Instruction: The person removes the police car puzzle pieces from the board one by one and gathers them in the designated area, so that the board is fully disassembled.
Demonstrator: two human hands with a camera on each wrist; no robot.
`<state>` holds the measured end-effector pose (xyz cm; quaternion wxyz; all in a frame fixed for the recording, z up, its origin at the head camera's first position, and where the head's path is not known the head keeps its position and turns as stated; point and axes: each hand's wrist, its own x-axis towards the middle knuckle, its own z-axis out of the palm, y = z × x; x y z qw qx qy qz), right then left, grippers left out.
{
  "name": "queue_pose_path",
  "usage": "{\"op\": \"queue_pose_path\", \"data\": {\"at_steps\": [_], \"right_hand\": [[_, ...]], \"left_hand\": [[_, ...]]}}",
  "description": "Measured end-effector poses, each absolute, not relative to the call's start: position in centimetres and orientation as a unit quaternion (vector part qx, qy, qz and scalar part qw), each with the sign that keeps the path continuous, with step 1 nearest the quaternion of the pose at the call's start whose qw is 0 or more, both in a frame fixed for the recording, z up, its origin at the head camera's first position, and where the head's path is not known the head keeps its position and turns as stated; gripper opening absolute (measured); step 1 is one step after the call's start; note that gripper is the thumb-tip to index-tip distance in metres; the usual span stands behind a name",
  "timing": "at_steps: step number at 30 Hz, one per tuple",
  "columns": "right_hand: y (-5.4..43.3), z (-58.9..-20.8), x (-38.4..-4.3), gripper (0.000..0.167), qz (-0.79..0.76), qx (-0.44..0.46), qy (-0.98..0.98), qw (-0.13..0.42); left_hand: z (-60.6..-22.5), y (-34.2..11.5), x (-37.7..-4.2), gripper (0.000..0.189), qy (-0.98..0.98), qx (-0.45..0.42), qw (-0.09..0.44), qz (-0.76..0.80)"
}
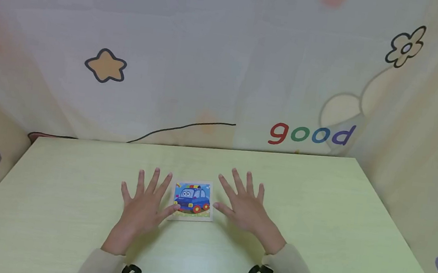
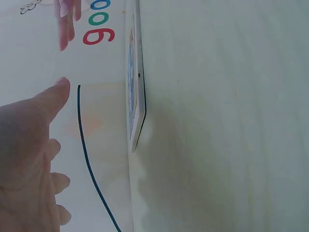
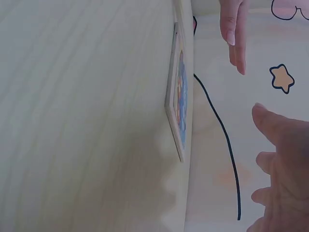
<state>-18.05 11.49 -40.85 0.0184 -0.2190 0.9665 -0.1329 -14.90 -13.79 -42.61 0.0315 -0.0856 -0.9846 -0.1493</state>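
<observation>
Head view, car picture board (image 1: 193,195): lying flat on the table (image 1: 308,213), about midway between the table's left and right edges.
Left hand (image 1: 140,214): poised above the table, fingers straight and spread wide, grasping nothing.
Right hand (image 1: 248,212): likewise above the table, fingers splayed, holding nothing.
Board edges (image 3: 175,132): thin and seemingly stiff; likely a light lift, best pinched at opposite sides, the printed face perhaps slippery.

High head view, tipped down toward 12 o'clock.
Low, nearer, sideways-rolled wrist views face 12, sharing the card (image 3: 179,96).
</observation>
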Motion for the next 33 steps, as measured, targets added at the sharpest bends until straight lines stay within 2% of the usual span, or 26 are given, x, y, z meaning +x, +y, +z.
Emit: {"op": "queue_pose_path", "data": {"at_steps": [10, 24, 33], "right_hand": [[10.2, -40.5, -18.7, 0.069, -0.191, -0.229, 0.954, 0.036], [8.5, -40.5, -20.2, 0.07, -0.281, -0.241, 0.927, 0.054], [7.9, -40.8, -21.2, 0.07, -0.341, -0.258, 0.901, 0.076]], "left_hand": [[-42.2, -14.0, -15.0, 0.076, -0.966, -0.076, -0.002, -0.246], [-42.7, -14.2, -15.6, 0.078, -0.912, -0.075, -0.013, -0.404], [-42.5, -14.0, -15.8, 0.077, -0.89, -0.025, -0.037, -0.455]]}}
